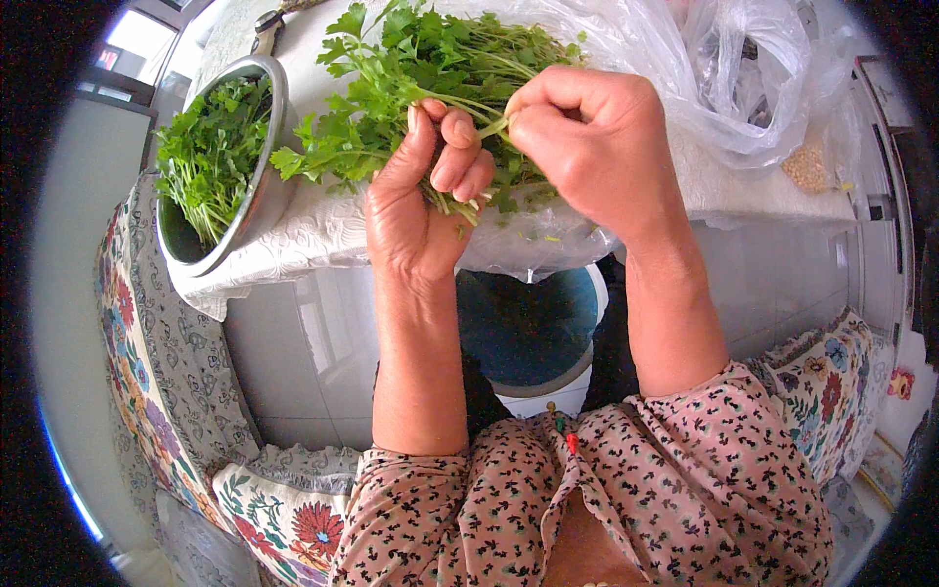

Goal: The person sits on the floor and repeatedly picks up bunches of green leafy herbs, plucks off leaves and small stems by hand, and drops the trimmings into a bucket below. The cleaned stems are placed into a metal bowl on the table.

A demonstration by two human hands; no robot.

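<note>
My left hand [433, 176] is closed around several leafy green stems [367, 95], which look like celery or parsley; their cut ends show below its fingers. Thumb and forefinger of my right hand [587, 139] pinch a pale stem just to the right of the left fingers. Behind both hands, a heap of the same greens [484, 44] lies on clear plastic over the table. At the left, a metal bowl [282, 110] holds more of the greens, with their stems towards me.
The table has a white embossed cloth [315, 227]. Clear plastic bags [704, 117] lie at the right, near small pale beans or grains [805, 169]. A wristwatch [268, 23] lies behind the bowl. Below the table edge stands a round bin [528, 330], between my knees.
</note>
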